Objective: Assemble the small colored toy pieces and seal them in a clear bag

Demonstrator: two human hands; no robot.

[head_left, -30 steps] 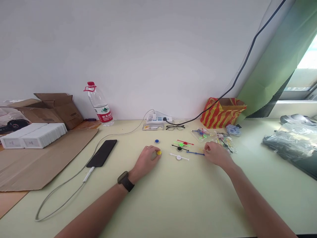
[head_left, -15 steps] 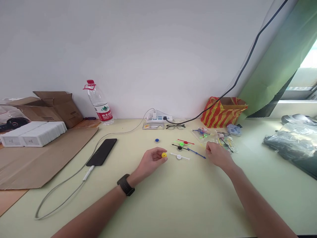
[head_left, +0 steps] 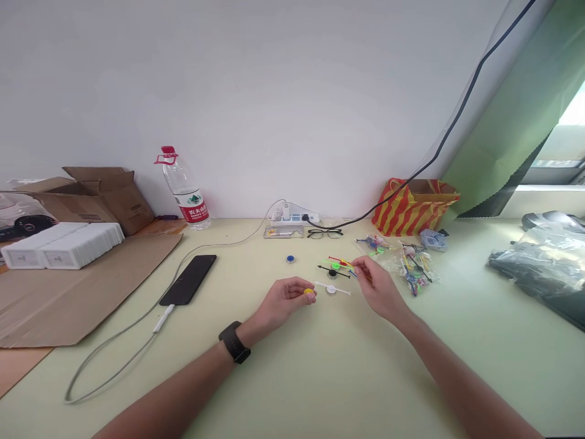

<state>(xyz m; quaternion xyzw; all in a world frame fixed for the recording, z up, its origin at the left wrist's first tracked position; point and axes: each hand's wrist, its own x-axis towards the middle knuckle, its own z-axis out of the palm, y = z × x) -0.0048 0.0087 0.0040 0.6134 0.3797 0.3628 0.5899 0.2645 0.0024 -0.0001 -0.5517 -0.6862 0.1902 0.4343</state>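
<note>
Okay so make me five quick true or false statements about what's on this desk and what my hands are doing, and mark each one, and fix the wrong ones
1. The left hand holds a yellow round piece. True.
2. The right hand is empty. False: it pinches a thin yellow piece.
3. The blue round piece lies on the table, apart from both hands. True.
4. The phone has no cable attached. False: a cable is plugged into its near end.
5. The white arrow lies between the two hands. True.
</note>
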